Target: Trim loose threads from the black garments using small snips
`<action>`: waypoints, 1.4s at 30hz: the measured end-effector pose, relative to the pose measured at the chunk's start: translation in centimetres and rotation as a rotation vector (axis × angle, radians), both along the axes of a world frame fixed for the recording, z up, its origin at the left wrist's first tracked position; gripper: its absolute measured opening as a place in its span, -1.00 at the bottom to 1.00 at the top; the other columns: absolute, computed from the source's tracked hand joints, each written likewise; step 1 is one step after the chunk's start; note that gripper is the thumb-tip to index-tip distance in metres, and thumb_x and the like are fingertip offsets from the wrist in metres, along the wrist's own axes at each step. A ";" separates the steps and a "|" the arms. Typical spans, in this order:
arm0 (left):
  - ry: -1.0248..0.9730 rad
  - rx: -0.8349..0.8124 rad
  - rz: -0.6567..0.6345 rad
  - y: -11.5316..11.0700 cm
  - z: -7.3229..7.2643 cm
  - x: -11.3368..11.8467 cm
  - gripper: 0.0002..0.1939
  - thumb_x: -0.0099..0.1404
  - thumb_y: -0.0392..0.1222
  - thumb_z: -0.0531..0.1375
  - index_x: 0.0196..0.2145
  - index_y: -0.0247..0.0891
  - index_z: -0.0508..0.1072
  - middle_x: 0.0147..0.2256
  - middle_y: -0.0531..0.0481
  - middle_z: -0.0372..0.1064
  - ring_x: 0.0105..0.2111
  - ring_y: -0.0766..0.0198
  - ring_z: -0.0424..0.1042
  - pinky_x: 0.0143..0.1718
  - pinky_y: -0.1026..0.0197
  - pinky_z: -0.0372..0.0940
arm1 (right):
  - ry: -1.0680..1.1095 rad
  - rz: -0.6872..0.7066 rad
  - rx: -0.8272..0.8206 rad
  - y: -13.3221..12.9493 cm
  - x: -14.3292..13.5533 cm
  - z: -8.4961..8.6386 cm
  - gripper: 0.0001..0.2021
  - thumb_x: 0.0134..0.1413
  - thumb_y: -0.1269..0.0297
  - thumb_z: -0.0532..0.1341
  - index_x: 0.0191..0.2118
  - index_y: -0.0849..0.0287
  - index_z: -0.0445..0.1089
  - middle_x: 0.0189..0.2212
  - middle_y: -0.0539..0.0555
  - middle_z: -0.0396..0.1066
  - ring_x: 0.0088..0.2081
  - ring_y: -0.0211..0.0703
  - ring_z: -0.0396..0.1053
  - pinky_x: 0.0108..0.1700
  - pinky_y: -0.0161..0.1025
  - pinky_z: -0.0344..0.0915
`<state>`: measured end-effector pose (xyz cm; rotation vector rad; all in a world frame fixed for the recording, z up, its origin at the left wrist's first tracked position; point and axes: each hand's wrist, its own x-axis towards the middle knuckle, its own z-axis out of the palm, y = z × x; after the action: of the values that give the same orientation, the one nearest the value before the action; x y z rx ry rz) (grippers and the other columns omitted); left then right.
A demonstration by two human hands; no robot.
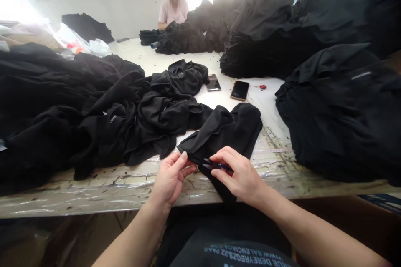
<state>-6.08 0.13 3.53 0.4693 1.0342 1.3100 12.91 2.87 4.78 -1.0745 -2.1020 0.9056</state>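
A black garment (224, 131) lies bunched at the front of the table, one part hanging over the edge. My left hand (172, 173) pinches its left end between thumb and fingers. In my right hand (239, 173) is a pair of thread snips (221, 167), the pale blades pointing left along the cloth, close to the left fingertips. Most of the snips' handle is hidden by the fingers. Whether the blades touch the fabric I cannot tell.
Loose black garments (109, 108) heap on the left. Tall stacks of black clothing (260, 37) and a nearer pile (341, 121) stand right. Two phones (239, 90) (214, 83) and a tape measure (277, 150) lie on the table (125, 187). Another person (173, 10) sits at the far end.
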 end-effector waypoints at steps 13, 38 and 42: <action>0.057 0.031 -0.045 -1.2 -0.4 1.5 -0.80 0.09 -0.19 0.33 -0.33 -0.37 0.54 -0.37 -0.06 0.48 -0.40 0.32 0.44 -0.34 0.29 0.38 | 0.000 0.015 0.110 0.3 -1.7 0.7 -0.90 0.04 0.48 0.19 -0.28 0.23 0.40 -0.34 0.08 0.34 -0.31 -0.19 0.34 -0.32 -0.29 0.28; 0.030 0.018 -0.029 -1.6 -0.6 2.6 -0.76 0.09 -0.17 0.34 -0.29 -0.35 0.53 -0.34 -0.06 0.48 -0.43 0.35 0.42 -0.35 0.29 0.37 | 0.329 -0.083 -0.379 0.2 -0.6 -0.4 -0.96 0.04 0.37 0.21 -0.34 0.19 0.39 -0.56 -0.04 0.29 -0.57 -0.33 0.21 -0.55 -0.34 0.15; -0.035 -0.026 -0.019 -1.4 -0.6 2.4 -0.76 0.08 -0.18 0.34 -0.30 -0.36 0.50 -0.36 -0.06 0.47 -0.42 0.34 0.43 -0.35 0.29 0.37 | 0.802 -0.126 -0.497 0.2 0.3 0.2 -0.83 0.05 0.19 0.23 -0.28 0.14 0.33 -0.44 -0.01 0.31 -0.63 -0.39 0.13 -0.64 -0.37 0.01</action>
<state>-3.73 -1.31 2.94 0.4344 1.0141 1.2825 13.25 3.11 5.02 -0.8440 -1.1658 1.5280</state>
